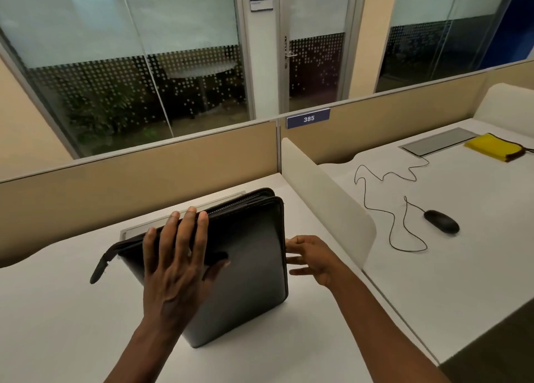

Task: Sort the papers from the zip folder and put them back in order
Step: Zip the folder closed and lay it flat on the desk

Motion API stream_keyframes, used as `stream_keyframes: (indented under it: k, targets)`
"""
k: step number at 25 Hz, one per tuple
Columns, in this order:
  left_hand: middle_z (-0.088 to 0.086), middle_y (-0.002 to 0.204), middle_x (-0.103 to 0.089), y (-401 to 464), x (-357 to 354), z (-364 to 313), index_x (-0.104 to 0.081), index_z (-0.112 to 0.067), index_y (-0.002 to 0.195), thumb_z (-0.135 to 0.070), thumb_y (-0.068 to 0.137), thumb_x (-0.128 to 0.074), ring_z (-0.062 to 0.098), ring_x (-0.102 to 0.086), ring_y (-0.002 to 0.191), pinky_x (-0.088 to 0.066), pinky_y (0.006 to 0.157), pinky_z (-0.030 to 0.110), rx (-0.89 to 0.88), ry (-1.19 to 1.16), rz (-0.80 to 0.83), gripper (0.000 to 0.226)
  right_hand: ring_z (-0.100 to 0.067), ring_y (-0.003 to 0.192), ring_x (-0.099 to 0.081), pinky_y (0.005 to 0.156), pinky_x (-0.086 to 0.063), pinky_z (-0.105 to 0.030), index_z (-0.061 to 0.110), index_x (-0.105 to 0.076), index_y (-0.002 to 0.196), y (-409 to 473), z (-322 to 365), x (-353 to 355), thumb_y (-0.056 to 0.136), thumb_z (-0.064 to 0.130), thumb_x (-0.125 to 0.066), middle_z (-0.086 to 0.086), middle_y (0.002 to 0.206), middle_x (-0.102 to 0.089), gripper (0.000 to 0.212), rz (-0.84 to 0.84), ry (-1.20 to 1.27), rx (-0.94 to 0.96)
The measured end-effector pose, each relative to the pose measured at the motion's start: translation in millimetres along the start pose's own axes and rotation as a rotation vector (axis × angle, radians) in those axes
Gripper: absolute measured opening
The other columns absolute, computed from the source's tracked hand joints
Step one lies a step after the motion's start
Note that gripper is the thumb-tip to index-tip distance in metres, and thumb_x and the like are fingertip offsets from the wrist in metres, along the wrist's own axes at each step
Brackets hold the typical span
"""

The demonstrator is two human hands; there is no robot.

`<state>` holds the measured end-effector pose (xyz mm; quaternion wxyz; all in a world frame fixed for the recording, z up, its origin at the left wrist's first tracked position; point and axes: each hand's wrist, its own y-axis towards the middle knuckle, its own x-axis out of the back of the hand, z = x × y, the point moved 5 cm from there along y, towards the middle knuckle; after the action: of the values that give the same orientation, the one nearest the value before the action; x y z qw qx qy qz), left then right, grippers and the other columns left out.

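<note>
1. The left hand [176,264] lies flat on the near face of the black zip folder [248,267], fingers straight and spread, fingertips hooked just over its top edge at 11 o'clock; nothing is clenched.
2. The right hand [313,260] sits at the folder's right edge, at 3 o'clock from it, fingers loosely extended and touching or nearly touching the zipped side; I cannot tell whether it pinches anything.
3. The folder stands tilted on the white desk [57,325], its bottom edge on the surface, and a strap [99,268] hangs off its left corner at 9 o'clock.
4. Bare desk lies at 6 and 8 o'clock of the folder.
5. A low white divider [326,192] walls the desk just right of the folder.
6. Beyond it, at 2 o'clock, lie a black mouse [441,221] with its looping cable [375,209] and a yellow cloth [491,147].
</note>
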<state>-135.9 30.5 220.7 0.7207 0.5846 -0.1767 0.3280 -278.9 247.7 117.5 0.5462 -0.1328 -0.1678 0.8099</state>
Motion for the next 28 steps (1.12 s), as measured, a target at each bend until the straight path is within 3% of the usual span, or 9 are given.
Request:
stream_keyframes:
  k: [8, 11, 13, 15, 19, 23, 25, 28]
  targets:
    - [0.022, 0.147, -0.043, 5, -1, 2, -0.039, -0.003, 0.149, -0.054, 0.087, -0.066, 0.043, -0.038, 0.135, -0.023, 0.115, 0.058, 0.032, -0.01, -0.006, 0.085, -0.023, 0.093, -0.074, 0.079, -0.058, -0.04, 0.015, -0.063, 0.075, 25, -83, 4, 0.093, 0.03, -0.069, -0.008, 0.1, -0.077, 0.025, -0.16, -0.063, -0.102]
    - [0.023, 0.147, -0.042, 6, 0, 1, -0.038, -0.002, 0.149, -0.055, 0.087, -0.065, 0.042, -0.036, 0.135, -0.022, 0.114, 0.058, 0.023, -0.012, -0.012, 0.086, -0.02, 0.074, -0.075, 0.062, -0.058, -0.031, 0.014, -0.066, 0.071, 29, -106, 11, 0.09, 0.028, -0.072, -0.008, 0.083, -0.077, 0.025, -0.286, -0.205, -0.094]
    - [0.023, 0.147, -0.042, 8, 0, 0, -0.038, -0.002, 0.149, -0.055, 0.086, -0.066, 0.042, -0.035, 0.135, -0.022, 0.114, 0.058, 0.023, -0.011, -0.006, 0.087, -0.017, 0.064, -0.075, 0.061, -0.06, -0.031, 0.015, -0.066, 0.068, 32, -119, 11, 0.089, 0.029, -0.073, -0.004, 0.073, -0.076, 0.026, -0.33, -0.288, -0.096]
    - [0.024, 0.147, -0.042, 9, -1, -1, -0.038, -0.001, 0.149, -0.055, 0.085, -0.068, 0.043, -0.035, 0.135, -0.022, 0.114, 0.059, 0.022, -0.012, 0.004, 0.089, -0.016, 0.059, -0.073, 0.063, -0.063, -0.035, 0.017, -0.067, 0.067, 38, -131, 11, 0.087, 0.031, -0.076, -0.001, 0.069, -0.075, 0.026, -0.372, -0.361, -0.103]
    - [0.024, 0.147, -0.041, 9, -2, 0, -0.037, -0.001, 0.149, -0.055, 0.085, -0.068, 0.042, -0.034, 0.135, -0.021, 0.115, 0.059, 0.018, -0.006, 0.009, 0.09, -0.022, 0.069, -0.073, 0.068, -0.063, -0.041, 0.019, -0.068, 0.07, 50, -141, 9, 0.082, 0.033, -0.078, 0.0, 0.073, -0.074, 0.021, -0.419, -0.455, -0.098]
    - [0.023, 0.148, -0.038, 13, -5, 2, -0.032, -0.003, 0.152, -0.057, 0.085, -0.067, 0.042, -0.033, 0.136, -0.019, 0.117, 0.06, 0.039, -0.007, 0.046, 0.093, -0.023, 0.065, -0.074, 0.066, -0.063, -0.039, 0.022, -0.07, 0.086, 52, -136, 7, 0.089, 0.013, -0.068, -0.006, 0.075, -0.074, 0.01, -0.32, -0.407, 0.004]
    - [0.023, 0.149, -0.037, 15, -8, 4, -0.03, -0.003, 0.153, -0.057, 0.085, -0.065, 0.042, -0.032, 0.136, -0.018, 0.117, 0.06, 0.045, -0.006, 0.066, 0.093, -0.021, 0.077, -0.074, 0.078, -0.061, -0.037, 0.022, -0.077, 0.094, 54, -137, 7, 0.089, 0.005, -0.063, -0.006, 0.086, -0.077, 0.022, -0.249, -0.528, 0.114]
    - [0.023, 0.149, -0.036, 19, -12, 6, -0.029, -0.003, 0.153, -0.059, 0.086, -0.062, 0.042, -0.032, 0.136, -0.018, 0.117, 0.059, 0.053, -0.001, 0.085, 0.093, -0.021, 0.091, -0.072, 0.089, -0.055, -0.03, 0.014, -0.08, 0.102, 51, -140, 9, 0.088, 0.006, -0.068, -0.006, 0.1, -0.077, 0.021, -0.249, -0.65, 0.227]
